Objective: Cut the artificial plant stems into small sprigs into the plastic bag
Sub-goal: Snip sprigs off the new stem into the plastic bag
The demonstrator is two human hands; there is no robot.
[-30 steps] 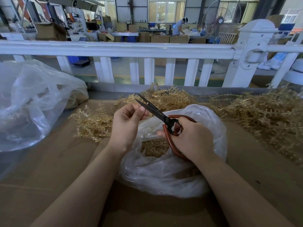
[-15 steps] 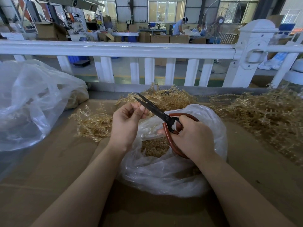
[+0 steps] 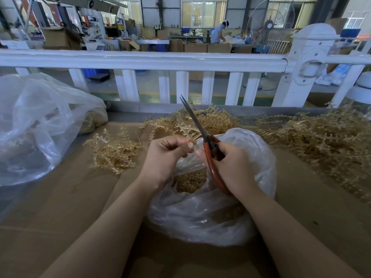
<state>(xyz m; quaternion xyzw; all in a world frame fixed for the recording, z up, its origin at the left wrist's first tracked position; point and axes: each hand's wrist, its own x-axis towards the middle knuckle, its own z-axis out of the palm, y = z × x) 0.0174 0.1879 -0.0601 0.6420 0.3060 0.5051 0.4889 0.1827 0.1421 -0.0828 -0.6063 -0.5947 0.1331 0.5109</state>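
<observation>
Plastic bag [image 3: 251,157] sits open on the cardboard-covered table [image 3: 60,207], centre of view, mouth up; a heap of small tan sprigs [image 3: 190,182] shows inside it. Both hands are over the bag mouth. Left hand [image 3: 166,157] pinches a thin tan stem piece [image 3: 190,137] between thumb and fingertips, other fingers curled. Right hand [image 3: 234,167] grips the red-handled scissors [image 3: 202,133], fingers wrapped round the handles; blades closed together, tip pointing up and away, just beside the pinched stem. Uncut stems: one loose pile [image 3: 114,153] left of the bag, one [image 3: 200,121] behind it, a large mound [image 3: 321,143] to the right. A second clear bag [image 3: 40,121] lies far left. White railing [image 3: 160,59] runs behind the table
</observation>
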